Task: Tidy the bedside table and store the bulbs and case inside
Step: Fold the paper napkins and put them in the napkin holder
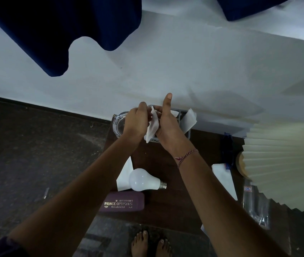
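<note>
A dark wooden bedside table [167, 199] stands below me against a white wall. A white bulb [143, 179] lies on its side near the front left, its metal cap pointing right. In front of it sits a purple spectacle case [122, 203] with printed lettering. Over the back of the table my left hand [135, 120] and my right hand [167, 125] are together, both gripping a white paper tissue [153, 127] between them. My right thumb sticks up. A grey tray [183, 115] holding more tissues is partly hidden behind the hands.
A glass ashtray [118, 125] sits at the back left corner. White papers lie under the bulb [124, 177] and at the right edge [223, 180]. A pleated cream lampshade [281, 158] covers the table's right side. A blue curtain [60, 30] hangs above. My bare feet are on the dark floor.
</note>
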{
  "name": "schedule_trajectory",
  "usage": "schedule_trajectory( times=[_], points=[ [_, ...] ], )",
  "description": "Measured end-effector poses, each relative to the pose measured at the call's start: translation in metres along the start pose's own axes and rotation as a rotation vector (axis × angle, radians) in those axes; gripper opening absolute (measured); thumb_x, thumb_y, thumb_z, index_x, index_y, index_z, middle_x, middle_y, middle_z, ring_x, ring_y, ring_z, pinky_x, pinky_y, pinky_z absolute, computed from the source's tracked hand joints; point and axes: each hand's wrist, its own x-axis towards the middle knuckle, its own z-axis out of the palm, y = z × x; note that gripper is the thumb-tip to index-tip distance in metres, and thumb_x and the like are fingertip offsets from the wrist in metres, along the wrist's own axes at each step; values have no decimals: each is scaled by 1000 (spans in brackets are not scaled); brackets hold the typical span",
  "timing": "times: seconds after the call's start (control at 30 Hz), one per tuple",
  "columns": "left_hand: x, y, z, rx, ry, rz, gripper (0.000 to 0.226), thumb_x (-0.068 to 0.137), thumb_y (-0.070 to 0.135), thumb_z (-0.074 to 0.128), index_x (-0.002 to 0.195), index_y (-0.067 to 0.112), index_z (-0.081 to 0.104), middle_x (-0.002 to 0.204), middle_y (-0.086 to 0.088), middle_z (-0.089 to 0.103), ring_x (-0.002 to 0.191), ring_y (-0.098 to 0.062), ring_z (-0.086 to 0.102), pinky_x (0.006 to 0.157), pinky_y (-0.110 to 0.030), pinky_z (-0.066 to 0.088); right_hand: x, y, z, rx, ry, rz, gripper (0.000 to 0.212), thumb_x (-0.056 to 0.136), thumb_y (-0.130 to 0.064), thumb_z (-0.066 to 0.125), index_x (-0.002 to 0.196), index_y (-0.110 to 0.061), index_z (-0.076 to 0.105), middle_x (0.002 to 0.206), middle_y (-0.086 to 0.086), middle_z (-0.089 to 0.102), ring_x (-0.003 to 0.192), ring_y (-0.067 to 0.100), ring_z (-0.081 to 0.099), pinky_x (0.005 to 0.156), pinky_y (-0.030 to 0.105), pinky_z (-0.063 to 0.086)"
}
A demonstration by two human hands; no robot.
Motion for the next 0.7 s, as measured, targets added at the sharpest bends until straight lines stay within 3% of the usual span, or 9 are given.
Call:
schedule_trajectory(
  times=[0.07, 0.13, 0.2, 0.27, 0.3, 0.43, 0.53, 0.7],
  points=[
    [3, -2, 0, 25, 7, -19, 44, 87, 28, 29, 90, 4, 65, 105, -24, 67, 104, -38, 61, 95, -54, 46, -2, 0, -1, -39, 1, 10, 66, 89, -65, 19, 82, -15, 63, 75, 2, 71, 83, 19, 64, 86, 40, 51],
    [5, -3, 0, 62, 15, -38, 48, 86, 29, 29, 95, 1, 66, 105, -23, 67, 104, -38, 60, 95, -53, 47, -4, -1, -1, -60, 6, 42, 73, 88, -64, 19, 107, -9, 61, 101, 12, 67, 99, 23, 63, 92, 38, 50],
    [7, -3, 0, 52, 18, -71, 49, 84, 30, 29, 97, 0, 66, 107, -22, 66, 105, -38, 59, 97, -54, 45, -5, -4, 0, -39, 13, 65, 77, 88, -65, 20, 120, -3, 55, 101, 11, 63, 98, 22, 61, 91, 36, 48],
    [9, -3, -1, 6, 54, -118, 43, 84, 29, 31, 91, 4, 66, 107, -19, 67, 104, -37, 59, 98, -52, 45, -6, -7, 1, 3, 48, 90, 72, 88, -64, 23, 107, -3, 57, 83, 4, 59, 76, 14, 58, 76, 27, 49],
    [11, -2, -2, -26, 75, -138, 38, 85, 28, 32, 88, 8, 65, 106, -17, 67, 103, -35, 60, 98, -50, 46, -6, -10, 1, 26, 73, 117, 70, 88, -64, 24, 103, -4, 57, 84, 5, 58, 74, 15, 57, 74, 27, 50],
    [19, -1, -5, -201, 113, -219, 36, 88, 21, 30, 99, 6, 61, 107, -15, 64, 102, -30, 62, 89, -37, 52, -4, -18, -1, 68, 164, 168, 78, 86, -65, 31, 125, -1, 50, 115, 11, 55, 111, 27, 55, 99, 41, 47],
    [20, -3, -7, -269, 101, -249, 39, 87, 17, 29, 105, 3, 60, 105, -14, 62, 101, -27, 62, 82, -30, 52, -4, -17, -5, 93, 176, 158, 78, 86, -65, 31, 129, -2, 48, 123, 11, 57, 119, 27, 53, 105, 42, 43],
    [19, -8, -10, -279, 108, -241, 36, 87, 16, 29, 99, 3, 60, 101, -14, 63, 92, -25, 61, 81, -31, 52, -9, -13, -12, 45, 166, 108, 72, 90, -61, 26, 128, -4, 50, 130, 12, 56, 119, 25, 54, 106, 38, 42]
  ],
)
